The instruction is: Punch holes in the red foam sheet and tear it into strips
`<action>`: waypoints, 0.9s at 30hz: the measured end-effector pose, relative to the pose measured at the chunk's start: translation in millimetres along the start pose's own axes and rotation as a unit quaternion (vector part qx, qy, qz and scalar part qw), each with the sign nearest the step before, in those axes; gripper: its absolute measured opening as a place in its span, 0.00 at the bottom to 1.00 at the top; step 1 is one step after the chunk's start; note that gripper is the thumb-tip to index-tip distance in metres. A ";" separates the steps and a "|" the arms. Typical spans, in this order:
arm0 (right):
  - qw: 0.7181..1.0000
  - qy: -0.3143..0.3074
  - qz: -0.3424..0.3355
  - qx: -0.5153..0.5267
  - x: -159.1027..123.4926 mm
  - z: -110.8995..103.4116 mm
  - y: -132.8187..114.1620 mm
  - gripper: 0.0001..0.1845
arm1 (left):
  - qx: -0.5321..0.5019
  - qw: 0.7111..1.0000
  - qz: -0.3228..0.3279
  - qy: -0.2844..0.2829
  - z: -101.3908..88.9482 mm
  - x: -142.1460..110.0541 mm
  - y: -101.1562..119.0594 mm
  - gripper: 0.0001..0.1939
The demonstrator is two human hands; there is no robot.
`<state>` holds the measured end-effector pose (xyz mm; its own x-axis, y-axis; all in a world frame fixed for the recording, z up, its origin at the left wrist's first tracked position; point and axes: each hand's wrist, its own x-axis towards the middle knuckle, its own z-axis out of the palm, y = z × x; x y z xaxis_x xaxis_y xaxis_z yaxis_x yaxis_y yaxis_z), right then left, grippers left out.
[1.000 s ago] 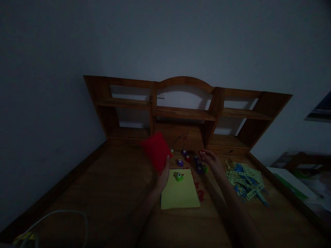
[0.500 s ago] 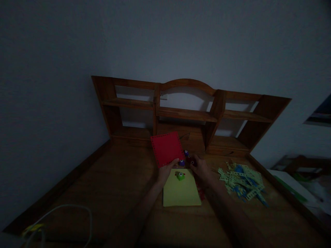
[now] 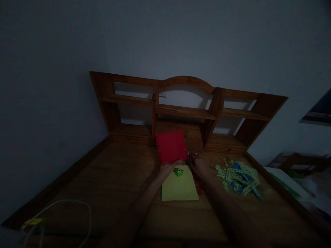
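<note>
Left hand [image 3: 167, 168] grips a red square panel [image 3: 171, 147] by its near edge, hiding some desk [image 3: 121, 175] behind. Right hand [image 3: 199, 166], apart, curls at small eyed pieces [image 3: 188, 153]; grip unclear. 1 green toy [image 3: 178, 173] sits on yellow pad [image 3: 179, 190]; strips [image 3: 240, 177] heap rightward.

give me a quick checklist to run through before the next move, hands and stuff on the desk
1. Left hand has hold of the red panel: ok, gripped at its lower edge.
2. Right hand has a firm grip on a piece: cannot tell, the fingers are too dark, though small eyed pieces show beside them.
3. Green toy is on the yellow pad: ok.
4. Pile of plastic pieces is apart from the right hand: ok, it lies farther right.
5. White cord is away from both hands: ok, at lower left.
6. Light is good enough for small parts: not ok, the scene is dim.
</note>
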<state>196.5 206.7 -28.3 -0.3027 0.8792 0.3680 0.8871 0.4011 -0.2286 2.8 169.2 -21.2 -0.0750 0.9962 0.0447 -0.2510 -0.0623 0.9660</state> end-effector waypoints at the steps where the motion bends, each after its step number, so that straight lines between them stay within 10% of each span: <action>1: 1.000 0.010 -0.003 -0.002 -1.1 0.3 0.1 0.15 | 0.001 1.000 0.016 -0.018 -0.5 2.0 -2.0 0.17; 8: 0.995 0.090 -0.043 -0.023 -4.8 -3.1 -14.2 0.20 | 0.002 0.997 0.059 -0.052 -4.2 9.5 -14.7 0.19; 27: 0.993 0.073 -0.048 0.076 15.0 4.5 -37.2 0.19 | 0.004 1.000 0.021 -0.023 -3.1 2.6 -1.3 0.21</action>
<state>157.4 206.1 -18.3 -0.3210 0.7926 0.5184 0.7903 0.5258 -0.3146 0.0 171.6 -23.1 -0.0410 0.9945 0.0961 -0.2401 -0.1032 0.9652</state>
